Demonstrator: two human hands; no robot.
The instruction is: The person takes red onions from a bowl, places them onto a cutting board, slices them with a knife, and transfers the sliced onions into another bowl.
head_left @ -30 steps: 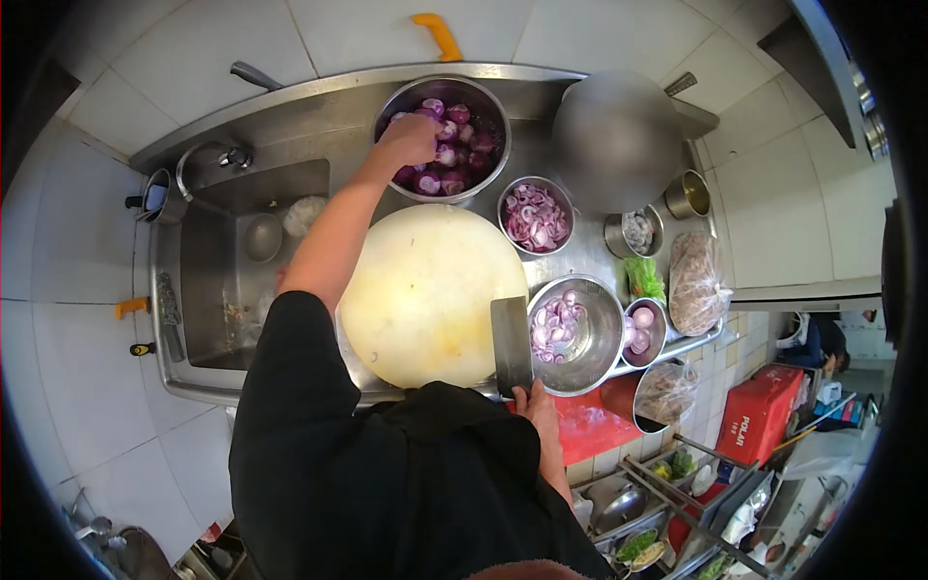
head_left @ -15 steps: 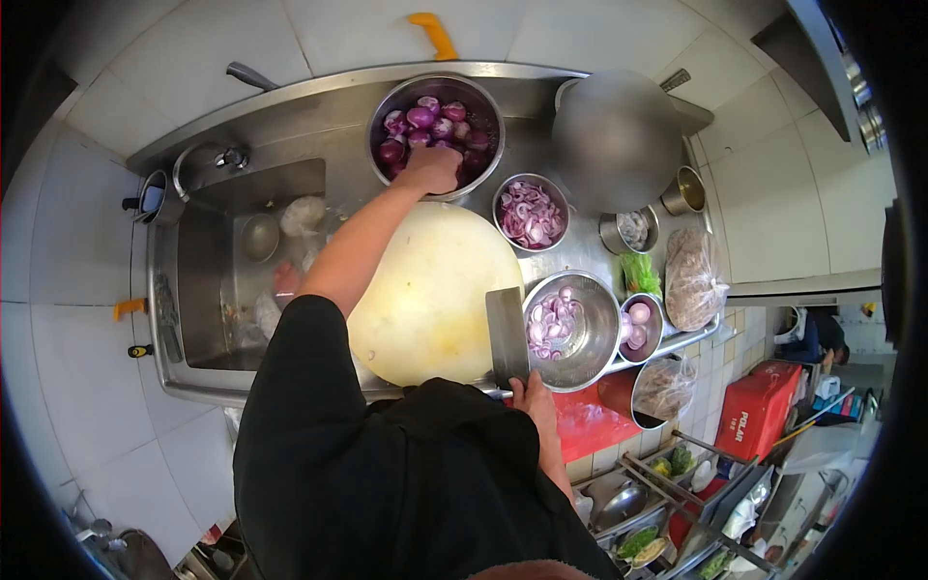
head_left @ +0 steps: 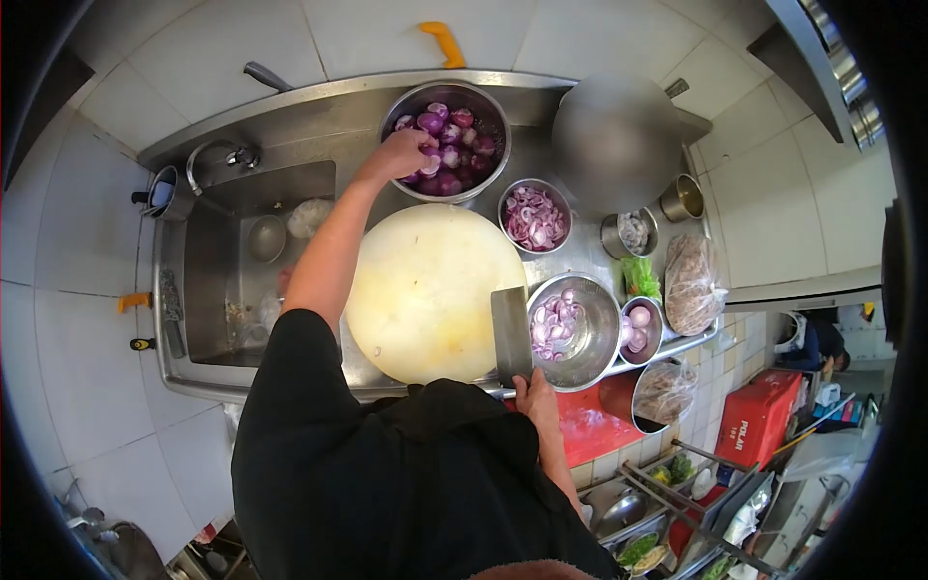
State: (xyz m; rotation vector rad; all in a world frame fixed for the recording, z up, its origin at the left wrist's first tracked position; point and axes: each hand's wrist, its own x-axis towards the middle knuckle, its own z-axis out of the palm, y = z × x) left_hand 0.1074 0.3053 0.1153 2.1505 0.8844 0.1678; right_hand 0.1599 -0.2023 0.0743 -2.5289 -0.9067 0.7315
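- Many purple onions (head_left: 454,135), heaped in a deep steel bowl (head_left: 501,145) at the back of the counter.
- Left hand (head_left: 411,155) over the bowl's left side, fingers partly curled against the onions; impossible to tell whether gripping one.
- Right hand (head_left: 539,398) closed around the handle end of a cleaver (head_left: 512,336), blade overlapping the right edge of a round pale cutting board (head_left: 430,290).
- Just right of the blade, a wide bowl (head_left: 597,329) with onion slices (head_left: 554,324).
- Beside that, peeled onions (head_left: 635,329) in a smaller bowl.
- Left of the board, a steel sink (head_left: 208,319).
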